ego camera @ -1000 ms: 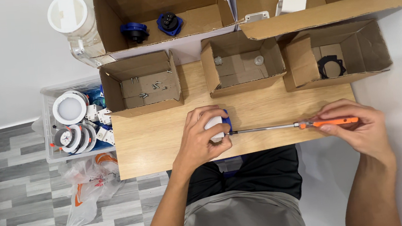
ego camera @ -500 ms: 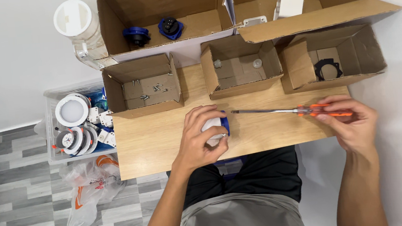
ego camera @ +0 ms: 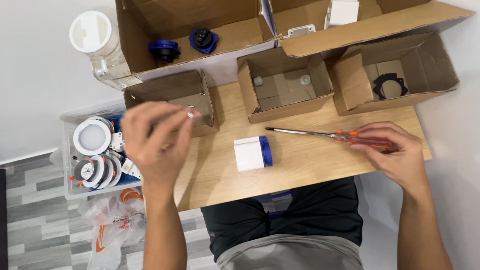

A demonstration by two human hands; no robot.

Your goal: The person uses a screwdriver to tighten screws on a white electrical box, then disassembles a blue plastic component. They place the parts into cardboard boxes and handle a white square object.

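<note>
A: Pinching a small silvery screw (ego camera: 191, 115), the left hand (ego camera: 154, 141) hangs raised above the near left small carton (ego camera: 174, 102); thumb and forefinger narrow on it, other fingers loosely curled.

B: And the right hand (ego camera: 395, 151)?

A: Closed around the orange handle of a screwdriver (ego camera: 333, 136), whose thin steel shaft lies across the wooden tabletop (ego camera: 312, 166), tip pointing toward the white and blue block (ego camera: 252, 153). That block sits free at the desk's middle, nobody touching it.

B: Risks?

A: My judgement: the screw is tiny, smooth and held by fingertips only. A slip could send it onto the grey tiled floor (ego camera: 34, 228) or into the clear bin (ego camera: 71, 161) of round white fittings beside the desk. The unheld block could also slide if the shaft nudges it.

B: Materials?

A: Cartons are matte brown corrugated board, flaps open. The middle carton (ego camera: 285, 85) holds two small pale round bits; the right carton (ego camera: 396, 72) a flat black ring-shaped part. Block looks like hard moulded plastic, square-edged. A crinkled plastic bag (ego camera: 112, 227) lies on the floor.
</note>
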